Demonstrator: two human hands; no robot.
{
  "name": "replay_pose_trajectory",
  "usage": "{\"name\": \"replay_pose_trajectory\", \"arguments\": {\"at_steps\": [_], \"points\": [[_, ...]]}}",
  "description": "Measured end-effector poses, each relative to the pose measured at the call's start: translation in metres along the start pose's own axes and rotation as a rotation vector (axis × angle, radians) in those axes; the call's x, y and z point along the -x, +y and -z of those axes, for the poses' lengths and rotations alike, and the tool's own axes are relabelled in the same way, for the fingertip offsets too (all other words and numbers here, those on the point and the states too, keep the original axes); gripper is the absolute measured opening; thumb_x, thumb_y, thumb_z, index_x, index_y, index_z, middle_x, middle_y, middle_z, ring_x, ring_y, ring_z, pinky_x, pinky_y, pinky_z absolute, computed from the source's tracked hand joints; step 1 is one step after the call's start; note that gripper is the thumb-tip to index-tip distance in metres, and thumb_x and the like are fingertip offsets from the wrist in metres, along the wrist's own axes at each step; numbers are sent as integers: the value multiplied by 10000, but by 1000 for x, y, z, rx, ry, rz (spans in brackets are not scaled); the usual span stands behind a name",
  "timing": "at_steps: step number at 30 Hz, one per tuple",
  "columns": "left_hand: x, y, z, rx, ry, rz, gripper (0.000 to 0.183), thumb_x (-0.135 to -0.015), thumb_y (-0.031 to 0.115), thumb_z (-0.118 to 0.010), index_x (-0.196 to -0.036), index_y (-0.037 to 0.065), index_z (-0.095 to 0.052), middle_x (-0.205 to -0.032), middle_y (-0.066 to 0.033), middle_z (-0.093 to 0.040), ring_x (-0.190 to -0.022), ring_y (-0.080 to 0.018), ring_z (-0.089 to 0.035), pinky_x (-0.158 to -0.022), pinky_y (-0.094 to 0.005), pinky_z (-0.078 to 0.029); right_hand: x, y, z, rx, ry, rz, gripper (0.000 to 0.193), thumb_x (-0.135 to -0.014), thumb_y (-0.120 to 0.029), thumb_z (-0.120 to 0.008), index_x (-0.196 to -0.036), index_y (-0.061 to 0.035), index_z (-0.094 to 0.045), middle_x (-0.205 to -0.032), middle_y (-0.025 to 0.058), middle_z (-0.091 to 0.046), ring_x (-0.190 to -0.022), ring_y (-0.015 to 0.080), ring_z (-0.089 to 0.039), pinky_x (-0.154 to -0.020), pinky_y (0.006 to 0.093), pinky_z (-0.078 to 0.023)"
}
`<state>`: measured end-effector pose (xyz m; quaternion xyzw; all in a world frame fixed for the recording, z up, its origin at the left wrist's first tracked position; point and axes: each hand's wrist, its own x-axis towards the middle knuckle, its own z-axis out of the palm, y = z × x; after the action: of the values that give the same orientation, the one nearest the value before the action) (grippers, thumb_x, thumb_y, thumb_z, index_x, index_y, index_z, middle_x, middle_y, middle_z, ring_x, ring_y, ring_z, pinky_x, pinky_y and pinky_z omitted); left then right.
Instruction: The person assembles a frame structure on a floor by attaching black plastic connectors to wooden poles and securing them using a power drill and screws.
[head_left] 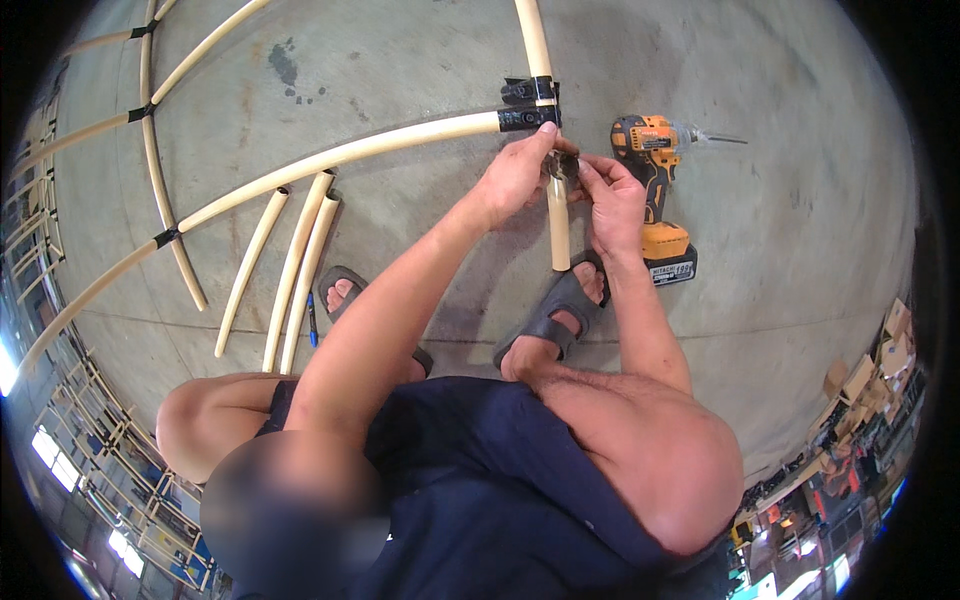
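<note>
The person sits crouched over a grey concrete floor (430, 265), and from where I stand both bare hands meet just in front of the body, at the corner of a cream pipe frame. The right hand (617, 205) has its thumb and fingers pinched on a dark metal pipe joint (562, 166), which sits between the two hands at the upper end of a short cream pipe (559, 238) pointing back toward the person's right foot. The left hand (516, 180) comes in from the other side, thumb tip up against a black pipe joint (525, 119); I can't tell what its other fingers close on, since they are partly hidden there. That black joint ends a long curved cream pipe (350, 150) running off to the left, and just above it a second black joint (521, 92) sits at the foot of an upright-running cream pipe (534, 40). Near the right hand, a black and orange cordless driver (648, 138) lies on its side, its bit pointing away to the right. Three loose cream pipes (298, 270) lie to the left of the left forearm, with a blue marker (312, 325) beside them, near a dark sandal (345, 287).
</note>
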<state>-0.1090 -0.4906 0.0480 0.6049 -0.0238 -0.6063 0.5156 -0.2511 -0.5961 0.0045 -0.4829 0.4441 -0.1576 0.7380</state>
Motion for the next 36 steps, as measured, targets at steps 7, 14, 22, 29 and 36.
{"name": "replay_pose_trajectory", "arguments": {"at_steps": [7, 14, 22, 29, 36], "points": [[-1, -48, 3, 500, -6, -152, 389, -1052, 200, -407, -1361, -13, -506, -799, 18, -452, -686, -91, -413, -603, -271, -364, -8, -6, -1, -52, -137, -79, 156, -980, -42, -682, -1106, 34, -735, -934, 53, -743, -762, 91, -657, -660, 237, -542], [5, -48, -10, 408, 204, -181, 312, -1006, 15, -515, -1313, -45, -519, -904, -18, -580, -708, -94, -470, -634, -255, -417, -9, 5, -3, -27, -126, -60, 171, -972, -45, -694, -1122, 25, -736, -943, 44, -742, -762, 82, -639, -670, 222, -508], [3, -61, -18, 439, 268, -217, 189, -1061, 104, -543, -1188, -32, -575, -875, -21, -612, -676, -86, -502, -603, -249, -413, 0, 10, -11, -119, -35, -37, 169, -973, -40, -689, -1120, 29, -735, -963, 52, -744, -781, 72, -640, -685, 219, -508], [2, -63, -21, 431, 295, -207, 154, -1064, 121, -554, -1130, -9, -601, -848, -15, -628, -684, -84, -528, -618, -254, -419, 6, 6, -19, 36, 46, 46, 156, -979, -45, -675, -1095, 36, -740, -896, 37, -734, -706, 59, -636, -610, 224, -511], [2, -62, -22, 469, 306, -201, 151, -1058, 125, -570, -1110, -9, -616, -835, -15, -634, -689, -83, -530, -630, -258, -426, -3, -8, 0, 354, -103, 39, 169, -988, -36, -640, -1114, 28, -732, -890, 35, -734, -741, 53, -653, -656, 225, -527]]}}
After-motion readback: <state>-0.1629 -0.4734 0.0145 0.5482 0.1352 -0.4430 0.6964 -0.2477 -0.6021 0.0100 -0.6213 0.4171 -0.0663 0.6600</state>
